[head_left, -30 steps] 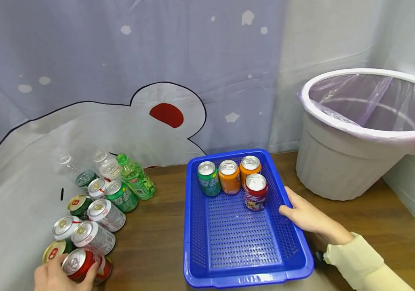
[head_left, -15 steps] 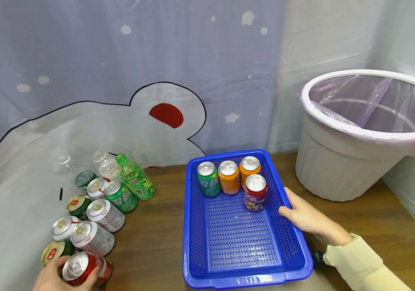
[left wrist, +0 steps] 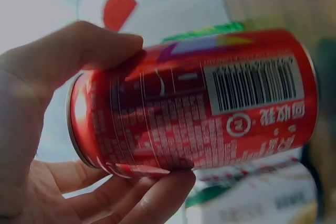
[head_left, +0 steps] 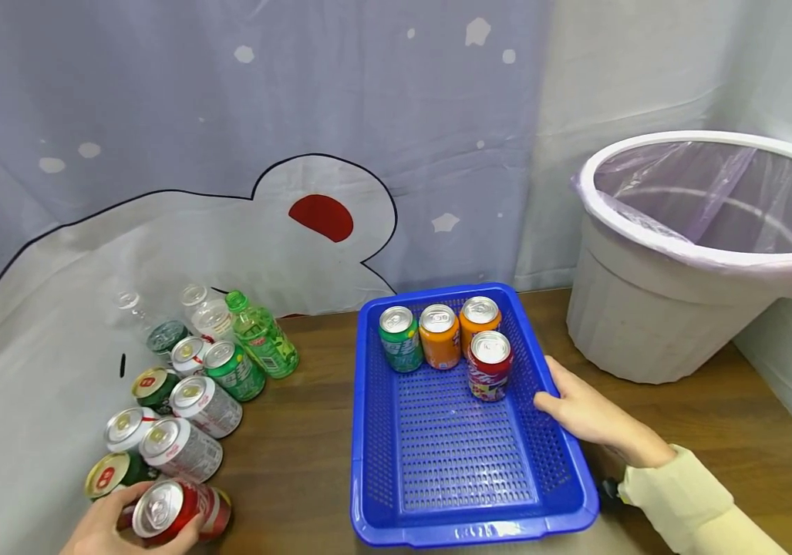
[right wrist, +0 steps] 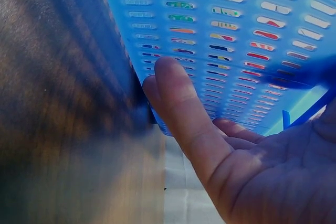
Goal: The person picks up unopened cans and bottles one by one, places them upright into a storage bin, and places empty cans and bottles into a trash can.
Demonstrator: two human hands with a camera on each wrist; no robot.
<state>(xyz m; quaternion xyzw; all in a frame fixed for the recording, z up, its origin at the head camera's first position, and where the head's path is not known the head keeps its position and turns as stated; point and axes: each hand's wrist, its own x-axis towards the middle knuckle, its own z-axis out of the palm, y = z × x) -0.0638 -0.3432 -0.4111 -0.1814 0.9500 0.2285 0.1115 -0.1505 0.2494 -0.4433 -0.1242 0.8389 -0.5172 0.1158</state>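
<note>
My left hand [head_left: 107, 528] holds a red soda can [head_left: 194, 505] at the lower left of the head view. In the left wrist view the can [left wrist: 168, 108] lies across the picture with its barcode showing, the thumb on one side and fingers on the other. A blue plastic basket [head_left: 359, 432] stands at the centre, with one green can [head_left: 402, 347], two orange cans [head_left: 440, 344] and a dark red can [head_left: 489, 374] upright inside. My right hand [head_left: 590, 405] grips its right rim; in the right wrist view, fingers lie along the outer slotted wall.
Several white, green and silver cans [head_left: 190, 455] stand grouped on the left, beside a green bottle [head_left: 267, 343] and clear bottles [head_left: 208, 312]. A grey bin [head_left: 645, 308] with a plastic liner stands at the right back. Behind the table hangs a printed curtain [head_left: 437, 139].
The left hand has shifted the red can slightly right, away from the gold-topped can beside it. The right hand and the basket stay in place.
</note>
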